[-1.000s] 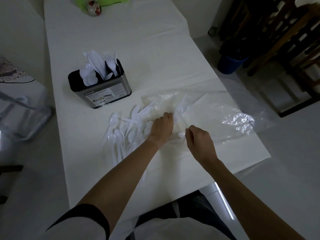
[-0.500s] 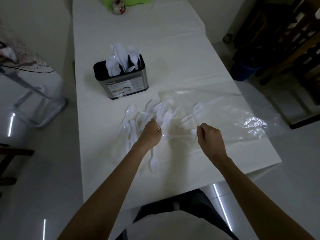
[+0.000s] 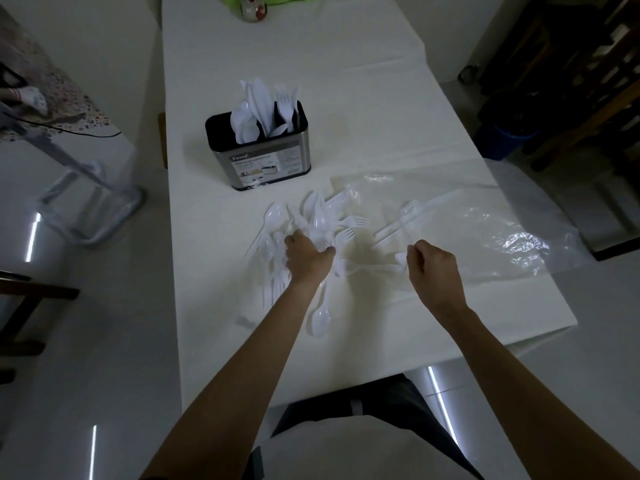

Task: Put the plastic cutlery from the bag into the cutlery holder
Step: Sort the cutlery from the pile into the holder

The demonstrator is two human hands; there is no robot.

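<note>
Loose plastic cutlery point(image 3: 322, 220) heaped on the white table point(image 3: 311, 71), just in front of the cutlery holder point(image 3: 263, 161) and at the mouth of the clear bag point(image 3: 502, 230): spoons and forks crossing one another. More white forks, knives and spoons standing upright in the holder, steel-sided with a label on its front. A few long pieces point(image 3: 408, 220) lying inside the bag.

Left hand point(image 3: 306, 256) down on the heap, grip curled over several pieces. Right hand point(image 3: 433, 265) close by to the right, grip pinched on a single white piece point(image 3: 374, 268) lying flat at the bag's near edge.

One spoon point(image 3: 320, 320) apart from the heap, beside the left forearm, bowl toward the near table edge. Bag spread flat rightward, its crumpled end past the table's side.

On the floor, a blue bin point(image 3: 502, 143) to the right and a metal frame point(image 3: 90, 209) to the left.
</note>
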